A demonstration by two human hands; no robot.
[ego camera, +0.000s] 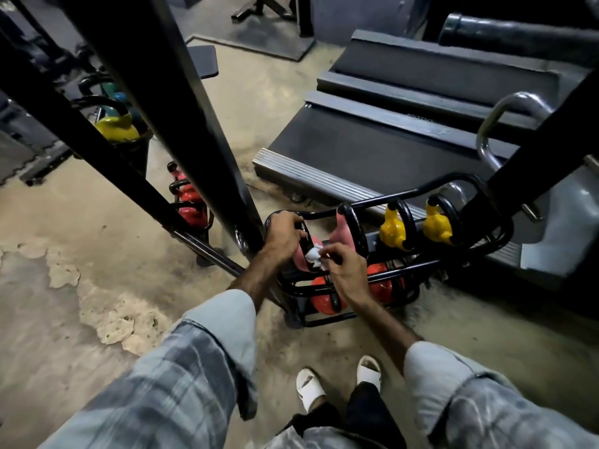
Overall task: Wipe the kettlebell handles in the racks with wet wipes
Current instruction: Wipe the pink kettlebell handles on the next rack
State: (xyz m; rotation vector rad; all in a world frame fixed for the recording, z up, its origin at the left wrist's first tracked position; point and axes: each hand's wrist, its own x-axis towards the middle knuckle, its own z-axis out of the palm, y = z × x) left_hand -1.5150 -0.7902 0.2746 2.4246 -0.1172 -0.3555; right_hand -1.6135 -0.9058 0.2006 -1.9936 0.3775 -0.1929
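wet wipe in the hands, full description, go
The wet wipe is small, white and crumpled into a wad. The right hand pinches it against the black handle of a pink kettlebell on the rack's top tier. The left hand grips that handle just beside it. Fingers hide part of it.

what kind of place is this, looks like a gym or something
Most likely a gym. Yellow kettlebells sit in a black rack, the end of a treadmill deck lies behind it, and the right hand holds a white wipe at a kettlebell handle.
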